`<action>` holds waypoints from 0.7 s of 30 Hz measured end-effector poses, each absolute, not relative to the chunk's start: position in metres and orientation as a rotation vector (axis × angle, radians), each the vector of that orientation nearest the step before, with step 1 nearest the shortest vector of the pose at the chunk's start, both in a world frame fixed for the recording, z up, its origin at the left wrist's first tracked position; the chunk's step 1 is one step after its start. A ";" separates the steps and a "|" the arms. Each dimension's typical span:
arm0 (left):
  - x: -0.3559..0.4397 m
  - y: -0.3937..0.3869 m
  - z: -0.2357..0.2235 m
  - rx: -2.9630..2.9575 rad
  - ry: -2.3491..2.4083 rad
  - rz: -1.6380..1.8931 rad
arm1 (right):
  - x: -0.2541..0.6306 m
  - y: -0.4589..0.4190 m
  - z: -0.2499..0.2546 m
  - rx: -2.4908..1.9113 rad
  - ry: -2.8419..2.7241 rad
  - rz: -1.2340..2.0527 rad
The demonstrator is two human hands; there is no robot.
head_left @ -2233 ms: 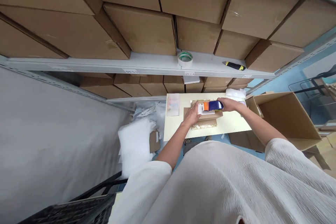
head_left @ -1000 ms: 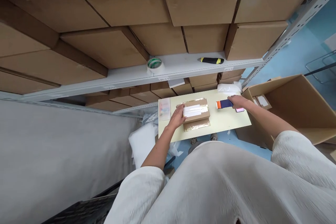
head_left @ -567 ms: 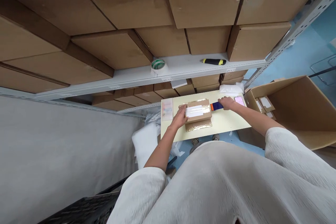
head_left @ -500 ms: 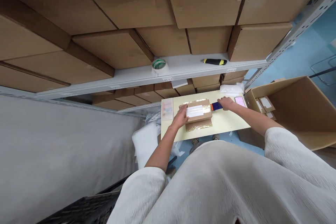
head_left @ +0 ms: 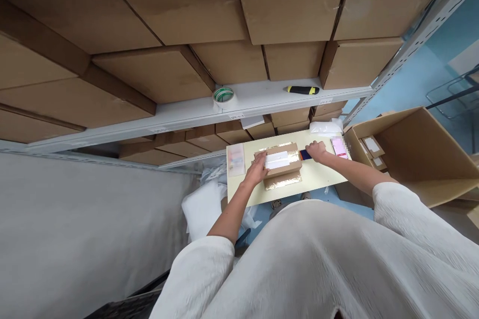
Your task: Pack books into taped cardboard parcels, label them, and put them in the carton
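A small brown cardboard box [head_left: 283,167] lies on the cream tabletop [head_left: 245,194], with glossy tape along its edges and a flap spread toward me. On its top is a white label-like strip [head_left: 277,160]. My left hand [head_left: 257,169] grips the box's left end, fingers over the top and thumb on the near side. Closed around a dark blue flat thing with an orange edge [head_left: 306,155] is my right hand [head_left: 316,151], at the box's right end. The blue thing's orange edge meets the box there; its kind cannot be made out.
A pink-screened phone [head_left: 340,147] and a white plastic packet [head_left: 325,127] lie right; a clear sleeve [head_left: 236,159] lies left. A large open carton [head_left: 422,149] holding small boxes stands right. On the shelf [head_left: 258,92] are a tape roll [head_left: 223,95] and a box cutter [head_left: 301,90].
My right hand has moved slightly left toward the box, and less of the blue thing shows between them. The left hand stays on the box. The whole view has shifted slightly.
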State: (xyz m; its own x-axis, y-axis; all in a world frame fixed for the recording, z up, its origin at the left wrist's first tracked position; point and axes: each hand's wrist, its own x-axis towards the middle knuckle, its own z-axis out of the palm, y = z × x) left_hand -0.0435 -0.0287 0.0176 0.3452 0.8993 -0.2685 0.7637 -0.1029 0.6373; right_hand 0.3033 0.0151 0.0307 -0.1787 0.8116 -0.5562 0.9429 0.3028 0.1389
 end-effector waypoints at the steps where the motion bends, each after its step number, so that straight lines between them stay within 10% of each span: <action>1: -0.043 -0.029 0.017 1.901 1.450 0.236 | 0.301 0.013 0.028 1.575 2.016 -0.358; 14: -0.045 -0.029 0.003 1.880 1.447 0.307 | 0.390 -0.015 0.005 2.361 1.416 -1.310; 21: -0.045 -0.029 0.004 1.903 1.448 0.291 | 0.385 -0.035 -0.006 2.333 1.628 -1.031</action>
